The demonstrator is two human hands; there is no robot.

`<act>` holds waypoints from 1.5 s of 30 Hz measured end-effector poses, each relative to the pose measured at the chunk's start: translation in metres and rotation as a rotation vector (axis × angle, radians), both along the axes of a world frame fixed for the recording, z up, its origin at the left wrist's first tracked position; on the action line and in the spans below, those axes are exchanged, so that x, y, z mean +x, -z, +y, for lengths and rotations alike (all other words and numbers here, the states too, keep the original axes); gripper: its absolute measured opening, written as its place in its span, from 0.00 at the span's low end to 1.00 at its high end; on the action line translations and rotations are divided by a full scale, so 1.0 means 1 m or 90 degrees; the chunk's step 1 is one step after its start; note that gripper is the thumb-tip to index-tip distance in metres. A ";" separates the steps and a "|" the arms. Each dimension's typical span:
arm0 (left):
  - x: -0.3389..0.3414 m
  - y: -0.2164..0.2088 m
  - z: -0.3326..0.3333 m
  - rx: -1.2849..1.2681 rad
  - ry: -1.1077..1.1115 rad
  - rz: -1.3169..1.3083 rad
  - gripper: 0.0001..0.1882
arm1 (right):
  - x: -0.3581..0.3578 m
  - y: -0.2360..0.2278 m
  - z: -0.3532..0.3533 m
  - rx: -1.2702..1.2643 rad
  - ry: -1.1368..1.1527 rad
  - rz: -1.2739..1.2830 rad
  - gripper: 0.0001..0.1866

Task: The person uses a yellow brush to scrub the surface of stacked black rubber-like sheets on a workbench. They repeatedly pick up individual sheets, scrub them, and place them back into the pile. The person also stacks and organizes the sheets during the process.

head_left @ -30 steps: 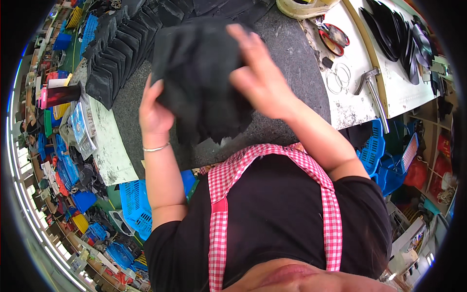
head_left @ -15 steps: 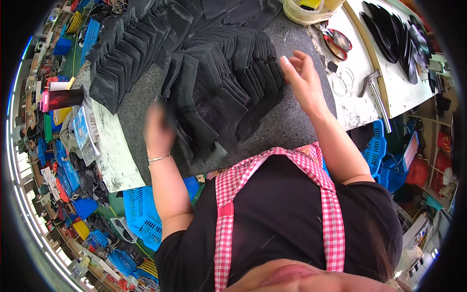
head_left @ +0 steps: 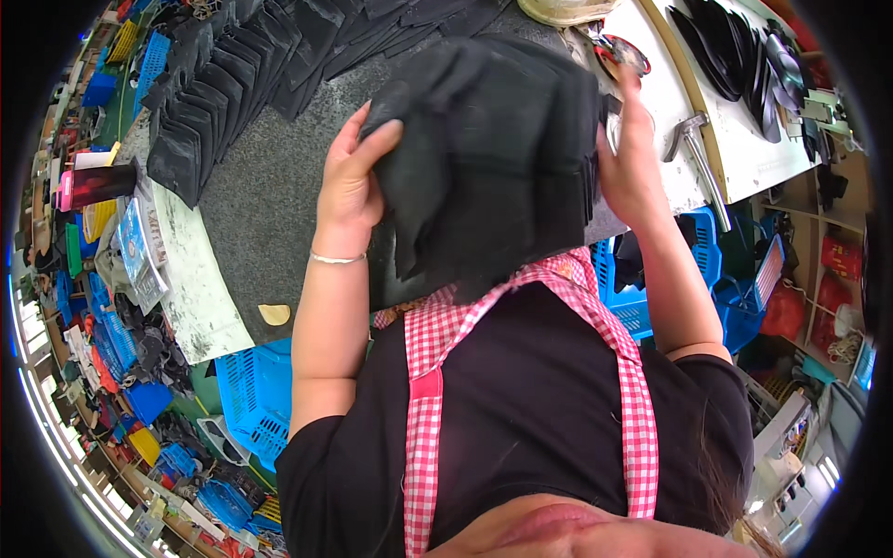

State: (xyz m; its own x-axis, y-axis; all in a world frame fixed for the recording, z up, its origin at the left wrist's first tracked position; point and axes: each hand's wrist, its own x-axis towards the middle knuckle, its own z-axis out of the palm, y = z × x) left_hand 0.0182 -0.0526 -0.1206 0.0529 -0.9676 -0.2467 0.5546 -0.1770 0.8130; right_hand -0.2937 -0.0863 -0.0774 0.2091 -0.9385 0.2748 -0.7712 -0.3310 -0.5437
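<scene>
A thick bundle of flat black cut pieces (head_left: 502, 158) is gathered up between my hands over the near part of the table. Its pieces look like soft sheet material, slightly blurred by motion. My left hand (head_left: 352, 181) grips the bundle's left side, thumb on top and fingers curled at the edge. Against the right side presses my right hand (head_left: 631, 172), its fingers pointing away from me and partly smeared. Farther left, a fanned row of similar black pieces (head_left: 223, 102) lies on the dark grey board (head_left: 256, 186).
Red-handled scissors (head_left: 621, 56) lie beyond my right hand, near a round tub (head_left: 567, 9). A metal hammer (head_left: 698, 158) rests by a wooden strip. Long black curved pieces (head_left: 726, 60) are at far right. A small yellowish scrap (head_left: 274, 314) lies near the board's front edge.
The black pieces that were spread out in front of me are now gathered into one raised bundle. My left hand moved right and away from me; my right hand came against the bundle's side.
</scene>
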 end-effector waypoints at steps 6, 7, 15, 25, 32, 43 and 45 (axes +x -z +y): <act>0.032 0.012 0.019 0.017 -0.012 0.029 0.25 | 0.065 0.011 0.012 -0.114 -0.237 0.070 0.51; 0.042 0.008 0.023 0.013 -0.030 0.013 0.24 | 0.085 0.006 0.006 -0.124 -0.249 0.152 0.51; 0.060 0.002 0.053 -0.057 -0.245 -0.241 0.28 | 0.125 -0.014 -0.015 -0.202 -0.371 0.028 0.41; 0.074 0.004 0.052 -0.017 -0.267 -0.381 0.30 | 0.095 -0.017 -0.073 -0.198 -0.224 -0.057 0.21; 0.088 0.015 0.051 -0.023 -0.249 -0.362 0.24 | -0.009 0.000 -0.223 -0.183 0.240 -0.016 0.31; 0.097 0.011 0.047 0.020 -0.193 -0.391 0.20 | -0.013 -0.006 -0.207 -0.078 0.116 -0.038 0.10; 0.101 0.009 0.048 0.048 -0.170 -0.318 0.20 | -0.010 -0.002 -0.207 -0.079 0.141 0.044 0.11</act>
